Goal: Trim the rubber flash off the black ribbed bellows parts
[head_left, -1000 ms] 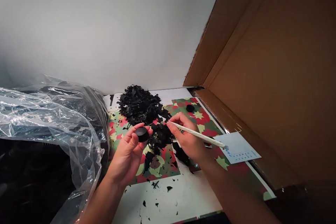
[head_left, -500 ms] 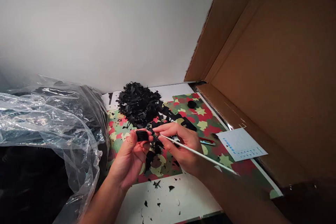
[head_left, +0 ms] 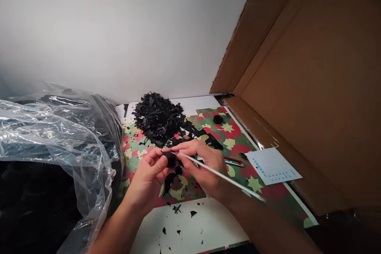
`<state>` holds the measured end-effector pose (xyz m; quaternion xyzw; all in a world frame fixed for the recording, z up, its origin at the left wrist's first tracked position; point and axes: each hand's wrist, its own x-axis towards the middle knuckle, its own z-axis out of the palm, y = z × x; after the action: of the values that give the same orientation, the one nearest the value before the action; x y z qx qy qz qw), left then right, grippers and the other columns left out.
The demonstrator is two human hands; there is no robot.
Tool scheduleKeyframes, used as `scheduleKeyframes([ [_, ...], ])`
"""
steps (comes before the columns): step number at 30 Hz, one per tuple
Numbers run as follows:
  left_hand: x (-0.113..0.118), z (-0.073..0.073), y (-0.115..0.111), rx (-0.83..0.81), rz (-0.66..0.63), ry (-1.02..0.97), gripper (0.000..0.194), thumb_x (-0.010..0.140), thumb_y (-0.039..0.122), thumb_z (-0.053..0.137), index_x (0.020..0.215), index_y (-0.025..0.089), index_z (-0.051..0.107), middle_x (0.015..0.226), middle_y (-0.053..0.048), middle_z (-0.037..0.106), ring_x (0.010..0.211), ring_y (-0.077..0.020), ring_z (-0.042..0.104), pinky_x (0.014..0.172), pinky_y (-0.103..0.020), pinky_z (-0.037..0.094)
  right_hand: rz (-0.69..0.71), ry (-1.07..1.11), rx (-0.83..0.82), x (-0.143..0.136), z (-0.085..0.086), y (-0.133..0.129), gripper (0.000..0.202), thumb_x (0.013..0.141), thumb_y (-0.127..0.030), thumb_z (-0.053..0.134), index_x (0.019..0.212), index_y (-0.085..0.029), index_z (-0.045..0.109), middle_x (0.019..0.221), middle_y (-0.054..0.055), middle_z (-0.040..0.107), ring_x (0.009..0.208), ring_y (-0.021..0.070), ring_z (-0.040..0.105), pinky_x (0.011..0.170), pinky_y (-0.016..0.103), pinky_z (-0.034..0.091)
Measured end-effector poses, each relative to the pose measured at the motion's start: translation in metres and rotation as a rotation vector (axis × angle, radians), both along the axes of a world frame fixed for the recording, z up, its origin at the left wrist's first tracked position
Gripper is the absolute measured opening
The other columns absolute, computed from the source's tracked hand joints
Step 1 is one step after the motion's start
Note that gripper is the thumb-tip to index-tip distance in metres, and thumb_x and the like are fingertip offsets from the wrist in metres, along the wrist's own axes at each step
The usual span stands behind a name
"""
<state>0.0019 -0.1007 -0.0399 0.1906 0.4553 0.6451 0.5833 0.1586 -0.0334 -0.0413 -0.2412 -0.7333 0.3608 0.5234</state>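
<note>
Between the thumb and fingers of my left hand [head_left: 147, 180] is a small black cylindrical part [head_left: 170, 160], held above the patterned sheet. My right hand [head_left: 208, 164] grips a thin, white-handled tool [head_left: 228, 176] like a pen, its long end slanting back over the wrist. The tool's front end meets the top edge of the black part; its tip is too small to make out. Behind both hands rises a heap of black shavings [head_left: 157, 121], with loose scraps trailing toward my fingers.
A camouflage-patterned sheet [head_left: 195, 193] covers the work surface. On it lie a round black part [head_left: 218, 119], a red-and-silver cutter [head_left: 234, 162] and a white printed card [head_left: 274, 166]. Clear plastic bagging [head_left: 98, 147] with black contents bulges at left; a cardboard wall [head_left: 297, 67] stands at right.
My left hand has turned the black part, so its ribbed side no longer shows, and moved it slightly right. The white-handled tool stays in my right hand, nearly in place.
</note>
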Motion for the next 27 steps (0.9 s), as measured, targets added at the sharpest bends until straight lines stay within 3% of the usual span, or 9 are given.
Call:
scheduleKeyframes([
  [4,-0.002,0.003,-0.002,0.079,0.057,0.367,0.039,0.058,0.036,0.1,0.089,0.021,0.083,0.092,-0.004,0.076,0.087,-0.017,0.068,0.075,-0.023,0.056,-0.21,0.0,-0.143,0.009,0.001,0.014,0.016,0.094,-0.024,0.063,0.078,-0.024,0.064,0.085,0.003,0.075,0.078,0.0191,0.071,0.073,0.032,0.058],
  [7,-0.002,0.005,-0.003,0.161,0.057,0.515,0.036,0.066,0.038,0.095,0.097,0.023,0.084,0.093,-0.004,0.074,0.087,-0.0175,0.067,0.076,-0.024,0.056,-0.155,0.006,-0.239,0.013,0.0,0.016,0.02,0.095,-0.033,0.064,0.078,-0.024,0.06,0.064,-0.004,0.06,0.057,0.0141,0.058,0.054,0.026,0.05],
  [9,-0.001,0.006,-0.004,0.181,0.019,0.444,0.048,0.07,0.04,0.093,0.114,0.024,0.08,0.095,-0.005,0.075,0.081,-0.0166,0.067,0.072,-0.024,0.056,-0.056,0.01,-0.27,0.012,-0.001,0.013,0.018,0.101,-0.039,0.057,0.092,-0.025,0.064,0.061,-0.006,0.057,0.05,0.0122,0.052,0.048,0.024,0.046],
  [12,-0.003,0.009,-0.004,0.168,-0.091,0.163,0.066,0.078,0.049,0.086,0.135,0.025,0.065,0.097,-0.008,0.079,0.067,-0.0156,0.067,0.057,-0.024,0.054,0.097,0.009,-0.201,0.012,-0.003,0.007,0.033,0.108,-0.046,0.044,0.118,-0.028,0.069,0.072,-0.001,0.069,0.059,0.0144,0.061,0.058,0.028,0.054],
  [15,-0.006,0.011,-0.003,0.173,-0.153,0.024,0.053,0.079,0.049,0.085,0.12,0.022,0.066,0.091,-0.009,0.08,0.061,-0.0147,0.067,0.05,-0.021,0.052,0.12,-0.037,-0.096,0.012,-0.004,0.006,0.035,0.106,-0.051,0.05,0.117,-0.03,0.075,0.081,0.003,0.074,0.077,0.0197,0.068,0.074,0.036,0.059],
  [19,-0.005,0.011,-0.001,0.204,-0.171,0.046,0.036,0.075,0.042,0.09,0.081,0.016,0.065,0.089,-0.004,0.077,0.058,-0.0108,0.067,0.048,-0.017,0.052,0.038,-0.09,-0.07,0.011,-0.003,0.012,0.036,0.097,-0.057,0.062,0.111,-0.028,0.078,0.087,0.005,0.071,0.078,0.0207,0.065,0.074,0.036,0.058],
  [24,0.003,0.008,0.0,0.066,-0.157,0.145,0.045,0.069,0.051,0.091,0.082,0.019,0.062,0.072,0.002,0.067,0.053,-0.0121,0.064,0.041,-0.017,0.049,0.351,-0.072,-0.216,0.006,-0.006,0.014,0.042,0.092,-0.061,0.066,0.114,-0.027,0.078,0.1,0.005,0.073,0.085,0.0205,0.069,0.078,0.034,0.059],
  [27,0.004,0.004,0.0,0.054,-0.003,0.338,0.047,0.074,0.059,0.084,0.079,0.021,0.057,0.065,0.005,0.061,0.048,-0.0098,0.057,0.04,-0.018,0.047,0.378,-0.067,-0.261,0.001,-0.009,0.007,0.036,0.09,-0.054,0.074,0.113,-0.027,0.078,0.098,0.004,0.074,0.086,0.0196,0.069,0.081,0.034,0.059],
])
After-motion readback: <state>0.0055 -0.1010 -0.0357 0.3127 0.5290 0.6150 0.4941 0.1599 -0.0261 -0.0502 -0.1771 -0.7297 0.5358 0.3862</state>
